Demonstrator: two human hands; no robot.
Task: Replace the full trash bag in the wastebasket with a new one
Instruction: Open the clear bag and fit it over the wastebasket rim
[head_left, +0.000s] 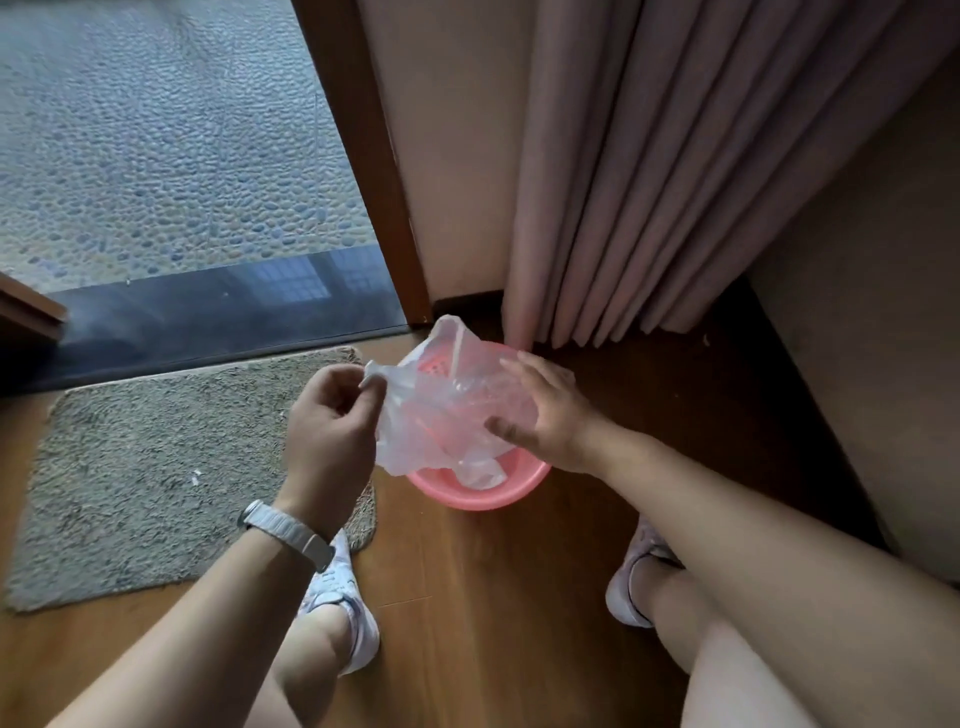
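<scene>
Above the pink wastebasket (478, 496) on the wooden floor, my left hand (332, 426) pinches one edge of the clear trash bag (441, 415) between thumb and forefinger. My right hand (550, 415) touches its other side, fingers spread and almost straight.
</scene>
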